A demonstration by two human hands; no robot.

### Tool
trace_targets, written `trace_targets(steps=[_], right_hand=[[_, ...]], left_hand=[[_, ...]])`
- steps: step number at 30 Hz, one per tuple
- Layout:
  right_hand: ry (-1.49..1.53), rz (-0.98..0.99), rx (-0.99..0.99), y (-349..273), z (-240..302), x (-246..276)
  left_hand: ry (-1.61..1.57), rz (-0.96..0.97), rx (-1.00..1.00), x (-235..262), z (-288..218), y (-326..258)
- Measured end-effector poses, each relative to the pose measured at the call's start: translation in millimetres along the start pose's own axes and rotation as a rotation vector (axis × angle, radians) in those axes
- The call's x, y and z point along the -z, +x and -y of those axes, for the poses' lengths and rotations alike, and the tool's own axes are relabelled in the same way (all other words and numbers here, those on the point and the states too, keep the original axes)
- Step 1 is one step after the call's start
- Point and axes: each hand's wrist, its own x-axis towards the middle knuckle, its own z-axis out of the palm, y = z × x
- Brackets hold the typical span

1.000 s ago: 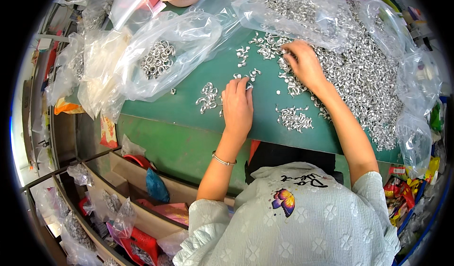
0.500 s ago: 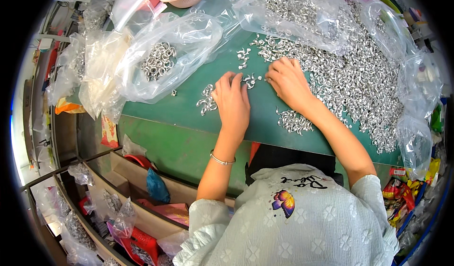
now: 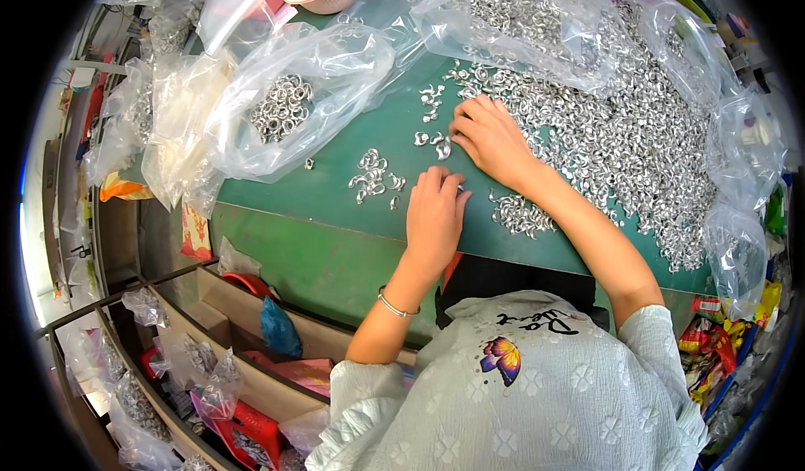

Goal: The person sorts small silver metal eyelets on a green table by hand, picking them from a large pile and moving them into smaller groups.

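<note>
- The left hand (image 3: 436, 215) lies palm down on the green surface (image 3: 335, 190), fingers close together and flat; whether a piece sits under the fingertips cannot be told.
- The right hand (image 3: 490, 140) rests just beyond it, fingers bent and spread lightly over a few loose metal rings (image 3: 432, 140); it seems to press or gather them rather than pinch one, though the grip is hidden by the hand itself.
- A small cluster of sorted rings (image 3: 373, 178) lies just left of the left hand, another little heap (image 3: 516, 215) near the right wrist.
- The big pile of rings (image 3: 620, 136) spreads over clear plastic to the right and far side; a clear bag of rings (image 3: 285, 106) sits to the far left.
- Risks, as a judgement: the small cluster is close to the left hand, so a sideways sweep could scatter it or mix it back with unsorted pieces.
- The right forearm lies along the big pile's edge (sleeve well clear), and dragging it could pull rings toward the near rim and over it, onto the boxes and bags below (image 3: 251, 387).
</note>
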Motion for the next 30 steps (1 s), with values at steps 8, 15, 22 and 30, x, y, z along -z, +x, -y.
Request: trace_targets(steps=[8,15,22,30], right_hand=[[-0.098,0.022,0.047,-14.8,23.3,12.8],[0.17,0.052,0.068,-4.3,40.4,-11.1],[0.148,0.03,0.073,-8.9,38.0,-8.1],[0.065,0.015,0.143,-1.8,43.0,-31.1]], left_hand=[[0.121,-0.129,0.071,10.8,13.6,-12.7],[0.18,-0.256,0.184,19.4,14.1,-20.8],[0.195,-0.343,0.319,22.1,13.4,-30.6],[0.231,-0.298,0.309,19.3,18.0,-32.7]])
